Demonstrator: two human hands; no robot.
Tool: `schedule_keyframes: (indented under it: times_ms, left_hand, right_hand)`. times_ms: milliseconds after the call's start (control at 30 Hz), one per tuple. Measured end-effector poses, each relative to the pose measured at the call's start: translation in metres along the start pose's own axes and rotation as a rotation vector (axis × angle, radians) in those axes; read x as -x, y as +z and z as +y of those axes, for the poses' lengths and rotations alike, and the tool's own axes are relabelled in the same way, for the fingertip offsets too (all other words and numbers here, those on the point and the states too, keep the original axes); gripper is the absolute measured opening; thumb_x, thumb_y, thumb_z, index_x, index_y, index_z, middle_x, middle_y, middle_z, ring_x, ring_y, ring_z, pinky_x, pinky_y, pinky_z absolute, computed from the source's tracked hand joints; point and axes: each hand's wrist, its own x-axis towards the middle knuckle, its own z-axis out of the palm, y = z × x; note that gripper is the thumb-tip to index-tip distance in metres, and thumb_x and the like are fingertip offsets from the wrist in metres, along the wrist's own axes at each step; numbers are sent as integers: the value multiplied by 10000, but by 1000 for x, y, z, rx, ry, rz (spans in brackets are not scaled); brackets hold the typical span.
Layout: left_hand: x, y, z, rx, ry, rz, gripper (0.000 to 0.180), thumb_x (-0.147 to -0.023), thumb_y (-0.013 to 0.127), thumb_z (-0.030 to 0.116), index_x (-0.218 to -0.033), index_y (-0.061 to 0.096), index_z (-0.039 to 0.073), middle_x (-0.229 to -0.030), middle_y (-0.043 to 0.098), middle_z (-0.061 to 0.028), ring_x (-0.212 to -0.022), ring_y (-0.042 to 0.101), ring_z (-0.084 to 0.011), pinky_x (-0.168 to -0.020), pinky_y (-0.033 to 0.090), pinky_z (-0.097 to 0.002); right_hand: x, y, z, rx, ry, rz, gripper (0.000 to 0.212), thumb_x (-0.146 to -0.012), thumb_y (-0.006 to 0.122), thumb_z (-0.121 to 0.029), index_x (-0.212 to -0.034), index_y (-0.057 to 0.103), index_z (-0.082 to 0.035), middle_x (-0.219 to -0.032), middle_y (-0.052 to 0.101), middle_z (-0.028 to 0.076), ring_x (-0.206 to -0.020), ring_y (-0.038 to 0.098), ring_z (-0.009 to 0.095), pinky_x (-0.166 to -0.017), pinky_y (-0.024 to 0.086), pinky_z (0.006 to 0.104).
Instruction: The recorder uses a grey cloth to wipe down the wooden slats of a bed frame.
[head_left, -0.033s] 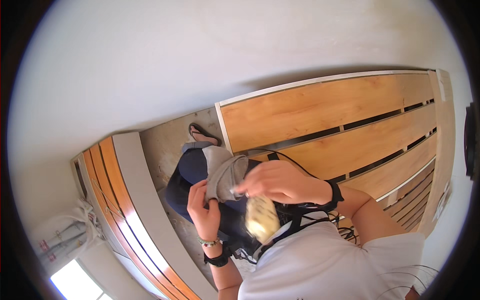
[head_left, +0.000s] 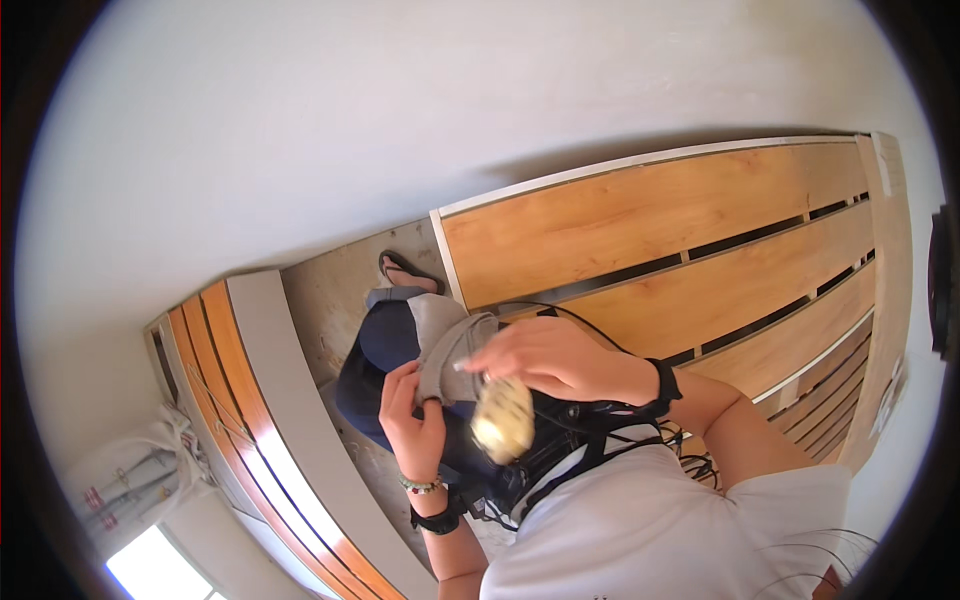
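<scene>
Grey cloth (head_left: pixel 448 362) lies over the lap (head_left: pixel 387 335), likely light, soft and best held by its edge, where the left hand (head_left: pixel 411 430) pinches it; whether the blurred right hand (head_left: pixel 560 362) grips anything, one cannot tell.

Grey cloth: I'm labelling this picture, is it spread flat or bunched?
Bunched: the grey cloth shows curved folds beside the left hand; the right hand hides part.

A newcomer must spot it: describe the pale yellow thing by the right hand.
Start at the slatted wooden frame on the right, then go down and left to the right hand. Just below that hand is the pale yellow thing, blurred, with dark marks; its colour sets it apart from the grey cloth above.
</scene>
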Motion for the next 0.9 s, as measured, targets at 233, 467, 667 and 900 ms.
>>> schedule_keyframes:
  times_ms: [233, 467, 667, 900]
  left_hand:
    - [-73, 44, 7, 49, 341, -282, 297, -604, 487, -100, -875, 571, -15, -1060, 546, -161, -1003, 528, -329, -848, 432, -353]
    - [-119, 166, 27, 12, 846, -489, 188, -694, 513, -13, -853, 594, 44, -1174, 506, -108, -1131, 442, -291, -939, 359, -442]
    - [-119, 212, -16, -484, 456, -777, 267, -773, 517, 117, -1033, 575, 107, -1264, 454, -50, -1182, 405, -248, -978, 278, -504]
    - [-119, 187, -32, -524, 333, -618, 613, -726, 568, 173, -1293, 334, 151, -1325, 379, -62, -1214, 366, -265, -962, 242, -584]
  right_hand:
    - [2, -8, 55, 274, 162, 351, 317, -752, 444, 77, -1031, 561, -19, -1063, 593, 112, -943, 579, 266, -809, 453, 333]
    - [81, -49, 100, 537, 508, 650, 296, -828, 384, -24, -1094, 514, -2, -1031, 571, 183, -952, 555, 331, -821, 428, 361]
    - [123, -48, 185, 555, 523, 640, 316, -869, 374, -63, -1159, 453, 34, -1166, 485, 219, -1092, 462, 353, -928, 346, 369]
    - [95, -21, 216, 533, 660, 613, 341, -864, 401, -77, -1187, 431, 30, -1179, 472, 229, -1125, 436, 356, -963, 329, 379]
